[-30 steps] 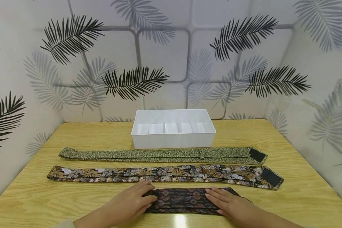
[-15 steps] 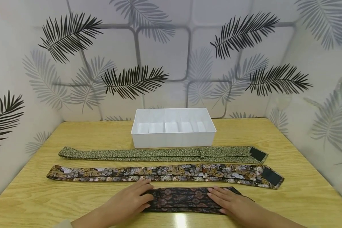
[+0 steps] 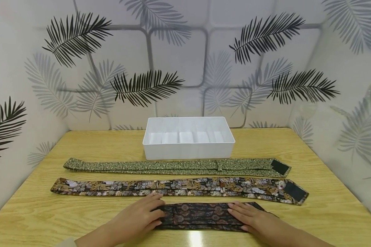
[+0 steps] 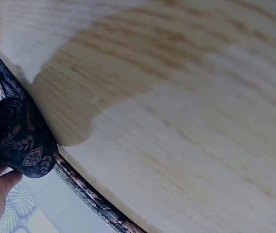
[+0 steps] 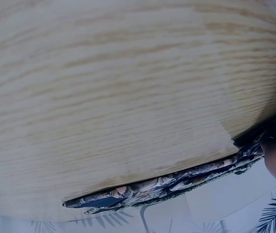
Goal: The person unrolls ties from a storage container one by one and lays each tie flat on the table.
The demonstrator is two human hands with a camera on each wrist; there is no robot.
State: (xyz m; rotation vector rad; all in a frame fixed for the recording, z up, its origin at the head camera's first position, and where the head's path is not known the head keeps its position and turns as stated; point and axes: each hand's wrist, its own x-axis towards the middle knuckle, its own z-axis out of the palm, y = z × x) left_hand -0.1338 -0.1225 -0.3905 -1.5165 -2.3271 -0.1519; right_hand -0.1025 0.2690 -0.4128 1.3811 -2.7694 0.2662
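Observation:
A dark necktie point(image 3: 204, 214) with a reddish-brown motif lies across the near side of the table, between my two hands. My left hand point(image 3: 142, 214) holds its left end; in the left wrist view that end appears as a rolled bundle point(image 4: 26, 145), with a spiral at its side and the fingers and thumb around it. Fingers extended, my right hand point(image 3: 253, 219) rests on the necktie's right part. A dark corner of the tie pokes out past that hand, while the part beneath the palm is hidden.
Beyond the dark tie lies a multicoloured patterned necktie point(image 3: 185, 187), then a green-patterned necktie point(image 3: 160, 166), both stretched lengthwise. A white box point(image 3: 188, 151) with several compartments stands behind them on the wooden table point(image 3: 96, 147). Leaf-patterned wall covering point(image 3: 179, 61) rises at the table's back.
Both hands have moved slightly apart along the dark necktie, the left hand leftward and the right hand rightward. The other neckties and the box have stayed where they were.

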